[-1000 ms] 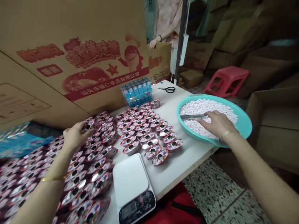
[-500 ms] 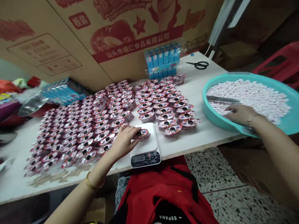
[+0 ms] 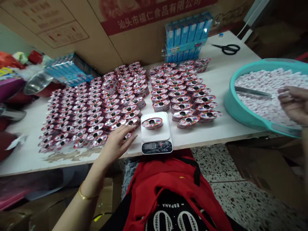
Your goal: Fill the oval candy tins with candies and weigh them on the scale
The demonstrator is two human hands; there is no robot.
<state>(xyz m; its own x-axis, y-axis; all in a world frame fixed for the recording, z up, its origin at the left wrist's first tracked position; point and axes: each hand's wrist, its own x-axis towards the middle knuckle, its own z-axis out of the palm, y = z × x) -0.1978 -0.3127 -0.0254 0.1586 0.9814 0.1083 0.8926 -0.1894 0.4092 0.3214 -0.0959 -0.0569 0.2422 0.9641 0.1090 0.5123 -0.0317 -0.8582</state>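
A small oval box (image 3: 152, 123), red and white with a dark round hole in its top, stands on the white digital kitchen scale (image 3: 157, 136). To the scale's left is my left hand (image 3: 118, 140), fingers stretched and thumb apart, over the nearest boxes of a large group (image 3: 96, 109); whether it touches one is unclear. My right hand (image 3: 295, 104) hovers over small whitish pieces (image 3: 264, 106) in a turquoise basin (image 3: 232, 102). Its fingers are drawn together, blurred, and what they hold cannot be made out. A flat metal strip (image 3: 252, 92) lies on the pieces.
More oval boxes (image 3: 180, 93) stand in rows behind and right of the scale. Blue packs (image 3: 185, 38) and black scissors (image 3: 228, 48) lie at the back. A large carton (image 3: 139, 45) closes off the rear. At left are a metal bowl (image 3: 39, 83) and another blue pack (image 3: 69, 69).
My left hand has let go of the oval box on the scale and moved left. My right hand has lifted from the pieces and shifted right. The view has tilted downward.
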